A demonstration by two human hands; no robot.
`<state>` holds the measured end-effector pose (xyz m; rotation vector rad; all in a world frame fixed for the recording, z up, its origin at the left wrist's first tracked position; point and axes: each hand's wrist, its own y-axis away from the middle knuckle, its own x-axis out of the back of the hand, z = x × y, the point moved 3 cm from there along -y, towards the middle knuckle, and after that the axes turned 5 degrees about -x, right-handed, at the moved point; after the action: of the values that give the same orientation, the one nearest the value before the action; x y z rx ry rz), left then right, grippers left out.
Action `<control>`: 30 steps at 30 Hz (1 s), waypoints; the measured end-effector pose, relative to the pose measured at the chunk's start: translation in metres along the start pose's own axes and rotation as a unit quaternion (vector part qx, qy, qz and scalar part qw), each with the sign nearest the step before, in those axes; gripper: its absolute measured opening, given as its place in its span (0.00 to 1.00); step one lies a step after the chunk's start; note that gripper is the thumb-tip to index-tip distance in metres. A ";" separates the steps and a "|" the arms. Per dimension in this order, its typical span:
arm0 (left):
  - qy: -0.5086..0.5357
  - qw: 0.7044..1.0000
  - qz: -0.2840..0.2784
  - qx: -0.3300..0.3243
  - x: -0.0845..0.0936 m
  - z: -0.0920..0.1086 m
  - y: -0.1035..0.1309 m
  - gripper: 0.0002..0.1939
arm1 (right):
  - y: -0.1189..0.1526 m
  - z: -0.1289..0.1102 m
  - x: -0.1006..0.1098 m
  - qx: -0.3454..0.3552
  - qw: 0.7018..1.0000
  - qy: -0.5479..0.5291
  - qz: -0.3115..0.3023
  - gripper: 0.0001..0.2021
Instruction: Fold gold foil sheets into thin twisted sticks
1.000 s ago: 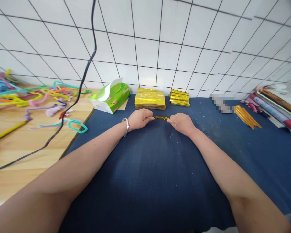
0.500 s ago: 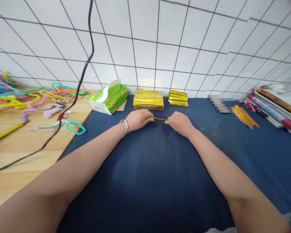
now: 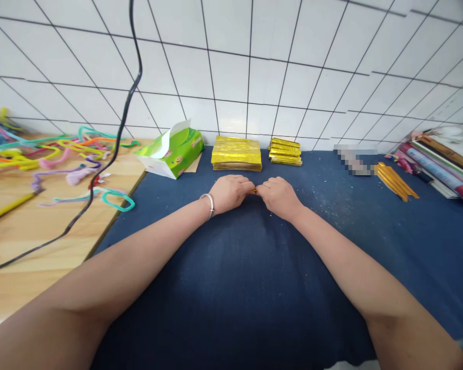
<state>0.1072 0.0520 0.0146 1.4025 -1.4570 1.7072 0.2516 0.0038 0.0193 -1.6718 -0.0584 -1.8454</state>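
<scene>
Near the middle of the dark blue cloth, my left hand and my right hand nearly meet at the fingertips. Both are closed on a thin gold strip, of which only a small bit shows between them. A silver bracelet circles my left wrist. Just behind the hands lies a thick stack of gold foil paper. To its right is a smaller pile of folded gold strips.
A green tissue pack lies at the back left. Colourful pipe cleaners and a black cable are over the wooden table. Folded orange-gold strips and rolled items lie at the right, below the tiled wall.
My hands have come together, so much less of the gold strip shows between them. The camera view has shifted slightly.
</scene>
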 end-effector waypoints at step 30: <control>0.133 0.984 -0.039 0.116 -0.007 -0.035 0.015 0.17 | 0.006 0.034 -0.010 -0.099 0.989 -0.068 -0.086 0.13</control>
<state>0.0839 0.0815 0.0054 1.2674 -1.0735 1.9753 0.2844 0.0184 0.0147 -1.9832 -0.0813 -1.9130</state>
